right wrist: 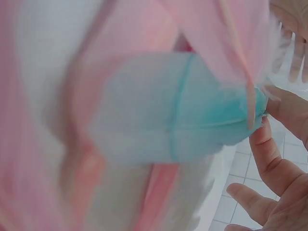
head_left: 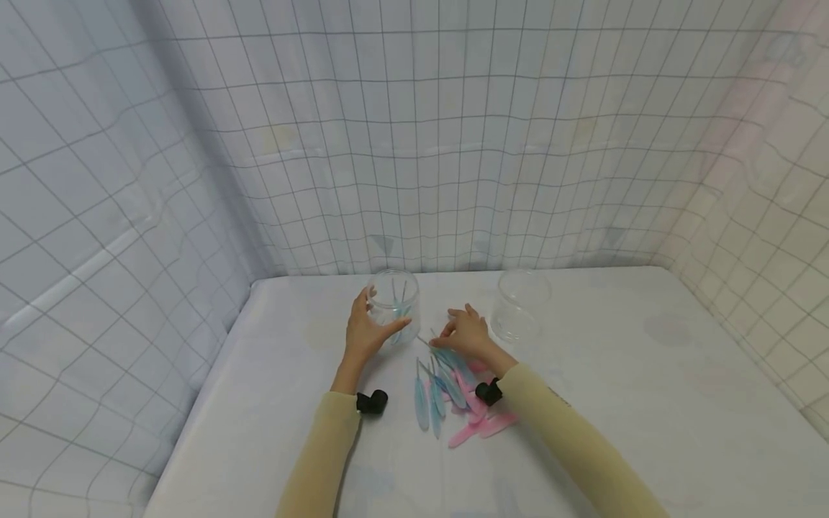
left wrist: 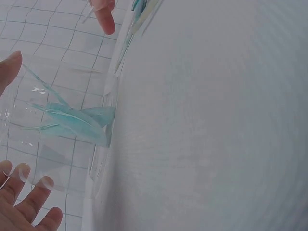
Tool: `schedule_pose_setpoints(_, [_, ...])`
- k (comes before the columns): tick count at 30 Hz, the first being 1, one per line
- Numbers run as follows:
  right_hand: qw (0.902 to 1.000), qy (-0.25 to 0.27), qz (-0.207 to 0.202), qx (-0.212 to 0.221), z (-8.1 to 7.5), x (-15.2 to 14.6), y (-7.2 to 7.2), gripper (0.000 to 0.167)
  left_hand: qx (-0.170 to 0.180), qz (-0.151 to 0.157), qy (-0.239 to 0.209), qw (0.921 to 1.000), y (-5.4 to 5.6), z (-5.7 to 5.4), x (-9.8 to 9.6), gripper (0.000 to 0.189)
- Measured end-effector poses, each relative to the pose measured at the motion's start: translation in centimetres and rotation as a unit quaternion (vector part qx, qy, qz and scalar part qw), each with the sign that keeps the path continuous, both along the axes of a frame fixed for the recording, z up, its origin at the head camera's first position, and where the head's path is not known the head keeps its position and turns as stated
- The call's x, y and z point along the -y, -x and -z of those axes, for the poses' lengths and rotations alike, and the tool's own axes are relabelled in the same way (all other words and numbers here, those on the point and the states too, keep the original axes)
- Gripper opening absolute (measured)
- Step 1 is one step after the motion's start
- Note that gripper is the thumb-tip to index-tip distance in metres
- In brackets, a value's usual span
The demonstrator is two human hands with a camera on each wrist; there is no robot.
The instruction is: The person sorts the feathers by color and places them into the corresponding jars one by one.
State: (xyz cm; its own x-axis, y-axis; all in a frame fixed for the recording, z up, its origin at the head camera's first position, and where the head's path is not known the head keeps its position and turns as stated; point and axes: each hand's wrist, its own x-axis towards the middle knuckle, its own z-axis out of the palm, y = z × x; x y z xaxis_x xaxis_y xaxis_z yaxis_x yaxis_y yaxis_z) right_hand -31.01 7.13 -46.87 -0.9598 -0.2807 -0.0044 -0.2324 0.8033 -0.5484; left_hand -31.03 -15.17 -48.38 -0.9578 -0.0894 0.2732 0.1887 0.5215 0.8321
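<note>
Below centre, pink and blue feathers lie piled — just above, your right hand pinches a blue feather. That looks like picking-up; next probably calls for lifting clear. Your left hand grips a clear jar of blue feathers, wide-spread; right of centre stands another jar.

Lower centre of frame: left grip (hand) around clear left jar, thumb at front, fingers at left side. Jar holds upright blue feathers, stems up. Right grip, right of centre: thumb and finger pinch blue feather at upper end of pile. Below: loose blue feathers left, pink feathers right. Clear right jar beyond right grip. White desk, lower half; gridded cloth, upper half and sides.
</note>
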Motion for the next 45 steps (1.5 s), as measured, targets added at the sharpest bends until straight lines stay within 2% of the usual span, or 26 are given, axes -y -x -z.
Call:
schedule_pose_setpoints(10, [0.9982,0.055,-0.023,-0.001,-1.3,-0.7,-0.1,0.025,0.006,0.002,0.004,1.0000,0.1,0.0,0.2,0.103])
schedule_pose_setpoints(20, [0.9895,0.136,-0.046,-0.012,-4.3,-0.9,0.0,0.027,0.005,-0.003,0.004,1.0000,0.1,0.0,0.2,0.104])
schedule_pose_setpoints(23, [0.9862,0.160,-0.043,-0.007,-5.3,-0.7,-0.2,0.027,0.007,-0.002,0.001,1.0000,0.1,-0.1,0.3,0.104])
schedule_pose_setpoints(29, [0.9795,0.201,-0.009,0.002,-6.6,-0.2,-0.1,0.036,0.014,-0.002,-0.003,0.9999,0.1,-0.1,0.1,0.104])
schedule_pose_setpoints(32, [0.9713,0.238,0.001,-0.007,-7.2,0.1,0.2,0.038,0.013,-0.001,-0.005,0.9999,0.1,-0.1,0.1,0.104])
schedule_pose_setpoints(38, [0.9455,0.324,0.024,-0.028,-8.8,0.8,0.6,0.038,0.004,0.003,-0.006,1.0000,0.0,-0.2,0.1,0.103])
schedule_pose_setpoints(41, [0.9282,0.368,0.051,-0.025,-9.5,1.3,0.8,0.041,-0.005,0.005,-0.013,0.9999,-0.2,-0.2,0.0,0.102])
schedule_pose_setpoints(45, [0.9017,0.422,0.086,-0.042,-9.9,2.2,1.3,0.045,-0.006,0.005,-0.015,0.9999,-0.2,-0.1,0.0,0.102])
